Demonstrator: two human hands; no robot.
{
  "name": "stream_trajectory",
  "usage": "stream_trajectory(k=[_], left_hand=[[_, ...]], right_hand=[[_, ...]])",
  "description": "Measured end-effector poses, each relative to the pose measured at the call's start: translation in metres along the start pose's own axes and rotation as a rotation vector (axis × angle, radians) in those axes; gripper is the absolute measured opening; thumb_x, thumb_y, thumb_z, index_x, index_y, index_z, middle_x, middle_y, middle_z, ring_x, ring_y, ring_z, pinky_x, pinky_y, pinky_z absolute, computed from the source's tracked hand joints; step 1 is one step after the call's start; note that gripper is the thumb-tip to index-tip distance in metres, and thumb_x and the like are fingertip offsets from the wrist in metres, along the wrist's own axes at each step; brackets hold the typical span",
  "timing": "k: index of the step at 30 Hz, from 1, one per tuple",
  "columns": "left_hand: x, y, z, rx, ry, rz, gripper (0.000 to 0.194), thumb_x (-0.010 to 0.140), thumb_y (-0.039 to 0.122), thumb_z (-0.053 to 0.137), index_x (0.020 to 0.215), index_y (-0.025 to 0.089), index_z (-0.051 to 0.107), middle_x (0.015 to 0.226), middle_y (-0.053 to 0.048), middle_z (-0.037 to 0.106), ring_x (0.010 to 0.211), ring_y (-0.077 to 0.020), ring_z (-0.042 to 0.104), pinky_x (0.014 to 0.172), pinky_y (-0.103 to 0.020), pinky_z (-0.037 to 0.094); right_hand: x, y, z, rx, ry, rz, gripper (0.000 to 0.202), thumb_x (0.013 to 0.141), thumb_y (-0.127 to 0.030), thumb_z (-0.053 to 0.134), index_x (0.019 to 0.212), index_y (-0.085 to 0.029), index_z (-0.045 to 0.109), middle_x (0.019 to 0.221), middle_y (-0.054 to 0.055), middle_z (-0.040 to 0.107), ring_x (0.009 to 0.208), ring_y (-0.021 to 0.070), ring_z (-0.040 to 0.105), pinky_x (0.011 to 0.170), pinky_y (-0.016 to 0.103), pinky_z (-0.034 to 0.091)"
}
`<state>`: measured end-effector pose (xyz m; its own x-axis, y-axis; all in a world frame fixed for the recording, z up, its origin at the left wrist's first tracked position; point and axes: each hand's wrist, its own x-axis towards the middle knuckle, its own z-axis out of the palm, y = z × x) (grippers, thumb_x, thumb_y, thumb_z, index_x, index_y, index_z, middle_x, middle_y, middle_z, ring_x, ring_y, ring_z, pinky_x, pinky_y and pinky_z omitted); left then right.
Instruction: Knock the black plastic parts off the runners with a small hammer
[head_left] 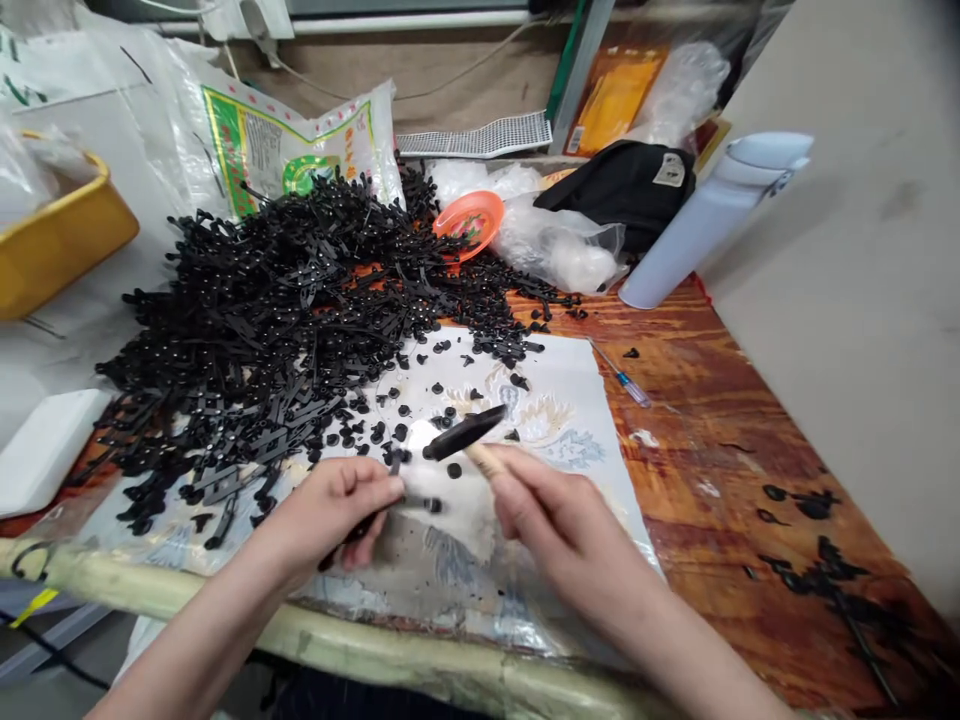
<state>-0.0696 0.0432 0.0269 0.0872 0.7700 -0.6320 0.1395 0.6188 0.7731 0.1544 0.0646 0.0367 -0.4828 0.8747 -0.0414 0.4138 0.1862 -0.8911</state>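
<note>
Right-hand grip (559, 508) is clenched around a pale-handled, tapered black-headed hammer (463, 434); by the left-hand grip (351, 503), a slim black strip (396, 465) is pinched. Green-and-white sack (315, 140) lettering cannot be read.

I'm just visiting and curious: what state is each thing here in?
Left hand: closed, pinching a small black part
Right hand: closed around the hammer's handle
Hammer: held, head over the sheet
Sheet: spread out, loose parts scattered on it
Black heap: loose, piled up
Orange dish: tilted, beside the heap
Screwdriver: lying down
Bottle: standing, lid on
</note>
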Motion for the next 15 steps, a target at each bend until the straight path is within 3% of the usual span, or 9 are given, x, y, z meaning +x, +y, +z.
stream_trajectory(k=[2, 4, 7, 9, 12, 15], left_hand=[[-0.005, 0.004, 0.006, -0.328, 0.073, 0.075, 0.028, 0.082, 0.036, 0.061, 0.061, 0.017, 0.058, 0.047, 0.001, 0.058, 0.039, -0.0092, 0.051, 0.04, -0.018, 0.042], [-0.009, 0.012, 0.016, -0.639, 0.197, 0.16, 0.018, 0.085, 0.024, 0.059, 0.069, 0.016, 0.062, 0.058, 0.0, 0.062, 0.051, -0.0094, 0.058, 0.052, -0.017, 0.051], [-0.011, 0.023, 0.036, -0.955, 0.366, 0.247, 0.022, 0.089, 0.01, 0.05, 0.073, 0.014, 0.064, 0.067, -0.001, 0.064, 0.062, -0.0084, 0.063, 0.064, -0.016, 0.055], [-0.012, 0.025, 0.048, -1.032, 0.382, 0.283, 0.024, 0.09, 0.01, 0.048, 0.074, 0.014, 0.065, 0.07, -0.002, 0.066, 0.066, -0.009, 0.065, 0.067, -0.017, 0.056], [-0.016, 0.014, 0.054, -1.056, 0.397, 0.265, 0.02, 0.089, 0.015, 0.052, 0.073, 0.016, 0.066, 0.074, -0.003, 0.067, 0.073, -0.0123, 0.066, 0.071, -0.022, 0.057], [-0.028, -0.01, 0.042, -0.786, 0.37, 0.149, 0.008, 0.076, 0.024, 0.067, 0.078, 0.016, 0.068, 0.085, -0.008, 0.07, 0.088, -0.0235, 0.065, 0.08, -0.035, 0.055]], right_hand=[[-0.003, 0.0, -0.004, 0.23, -0.028, 0.174, 0.025, 0.087, -0.041, 0.053, 0.097, -0.019, 0.061, 0.061, -0.003, 0.051, 0.05, 0.0099, 0.045, 0.044, 0.022, 0.035], [-0.005, -0.001, 0.001, 0.486, -0.143, 0.394, 0.032, 0.077, -0.045, 0.065, 0.094, -0.018, 0.06, 0.054, -0.007, 0.045, 0.039, 0.0058, 0.033, 0.036, 0.02, 0.025], [-0.004, -0.002, 0.019, 0.855, -0.279, 0.588, 0.04, 0.067, -0.04, 0.075, 0.098, -0.019, 0.059, 0.068, -0.004, 0.061, 0.034, -0.0002, 0.022, 0.033, 0.017, 0.014], [-0.002, -0.003, 0.03, 1.012, -0.309, 0.616, 0.042, 0.064, -0.033, 0.078, 0.099, -0.019, 0.059, 0.081, 0.002, 0.068, 0.036, -0.0025, 0.019, 0.035, 0.016, 0.011], [0.002, -0.002, 0.035, 1.072, -0.282, 0.597, 0.04, 0.061, -0.029, 0.081, 0.093, -0.016, 0.06, 0.075, 0.002, 0.068, 0.035, -0.0033, 0.021, 0.035, 0.015, 0.011], [0.002, 0.001, 0.023, 1.004, -0.177, 0.536, 0.038, 0.061, -0.032, 0.081, 0.086, -0.015, 0.059, 0.061, -0.004, 0.061, 0.034, -0.0023, 0.022, 0.034, 0.015, 0.013]])
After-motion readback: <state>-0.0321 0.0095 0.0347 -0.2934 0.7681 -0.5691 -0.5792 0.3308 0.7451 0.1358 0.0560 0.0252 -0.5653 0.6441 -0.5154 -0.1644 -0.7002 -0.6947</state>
